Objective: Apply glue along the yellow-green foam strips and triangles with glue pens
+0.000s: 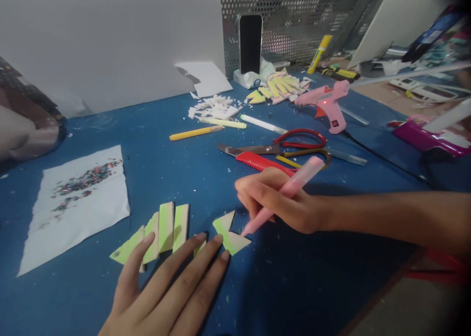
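Observation:
My right hand [279, 201] is closed around a pink marker [283, 193], its tip touching a small foam piece [228, 232] coloured green and cream on the blue table [176, 179]. My left hand [169, 287] lies flat with fingers stretched out, the fingertips pressing on that piece's left edge. Just left of it, several green-and-cream foam strips [162, 233] lie side by side, partly under my left fingers.
A white paper sheet with glitter bits [73, 203] lies at left. Behind my right hand are a red utility knife [253, 159], red scissors [301, 140], a pink glue gun [327, 103], a yellow pencil [195, 133], foam scraps [213, 108] and a phone [250, 44] standing upright.

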